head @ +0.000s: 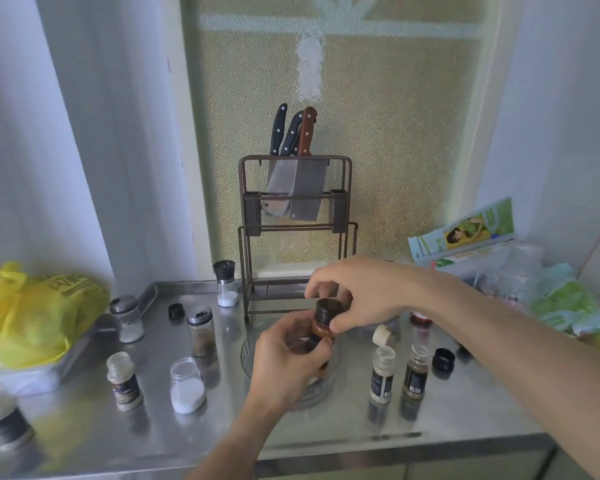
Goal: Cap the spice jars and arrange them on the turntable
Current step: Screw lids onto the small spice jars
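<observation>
While the left hand grips a brown spice jar over the clear turntable on the steel desk, the right hand pinches its black cap (uncapped jars stand either side); behind stands a knife rack.

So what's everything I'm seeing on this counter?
held jar: 1, brown, over the clear turntable
dark cap: 1, on the held jar
uncapped jars: 4, two left, two right
loose caps: 3, black, cream
lidded shakers: 3, back left
knife rack: 1, brown, back centre
yellow bag: 1, far left
left hand: grips the jar
right hand: fingers on the cap
</observation>
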Demonstrator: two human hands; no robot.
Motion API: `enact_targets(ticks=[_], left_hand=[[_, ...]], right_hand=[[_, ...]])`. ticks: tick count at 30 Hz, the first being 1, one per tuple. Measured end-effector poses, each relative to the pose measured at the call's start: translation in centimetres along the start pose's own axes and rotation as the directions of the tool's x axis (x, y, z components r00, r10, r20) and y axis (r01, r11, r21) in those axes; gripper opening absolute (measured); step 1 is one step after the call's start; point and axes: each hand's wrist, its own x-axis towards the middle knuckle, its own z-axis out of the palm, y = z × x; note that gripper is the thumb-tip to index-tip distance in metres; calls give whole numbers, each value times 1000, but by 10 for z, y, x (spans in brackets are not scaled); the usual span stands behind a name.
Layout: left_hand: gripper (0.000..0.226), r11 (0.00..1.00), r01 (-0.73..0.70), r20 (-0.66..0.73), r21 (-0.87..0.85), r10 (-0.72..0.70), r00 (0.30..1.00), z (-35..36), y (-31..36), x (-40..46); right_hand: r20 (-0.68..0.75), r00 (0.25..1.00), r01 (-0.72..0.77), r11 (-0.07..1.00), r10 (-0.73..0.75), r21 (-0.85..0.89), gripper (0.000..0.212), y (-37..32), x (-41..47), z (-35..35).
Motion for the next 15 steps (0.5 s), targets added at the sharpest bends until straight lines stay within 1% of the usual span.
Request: enact_targets(ticks=[2, 5, 7, 9, 11, 13, 15], left_hand=[[33, 1000, -16, -6, 21, 17, 1000, -3, -2, 1], [32, 1000, -17, 14, 13, 17, 1000, -4, -3, -3], [32, 1000, -12, 24, -14, 12, 1000, -5, -4, -5], [33, 1000, -12, 16, -20, 13, 1000, -6, -5, -5], [35, 1000, -18, 1, 0, 18, 1000, -7, -5, -4], [36, 1000, -21, 4, 19, 21, 1000, -8, -4, -5], [36, 1000, -18, 5, 16, 18, 1000, -8, -5, -5]], right_hand=[[27, 1000, 13, 1000, -14, 24, 45, -3, -2, -3], [5, 1000, -12, 997, 12, -76, 34, -7, 2, 0], [13, 999, -29, 996, 30, -85, 40, -8, 4, 2], [34, 999, -19, 1000, 20, -25, 45, -7, 2, -1], [38, 999, -6, 1000, 7, -15, 40, -8, 1, -1], [11, 999, -38, 997, 39, -73, 30, -8, 3, 1], [2, 998, -61, 994, 61, -93, 38, -8, 4, 3]])
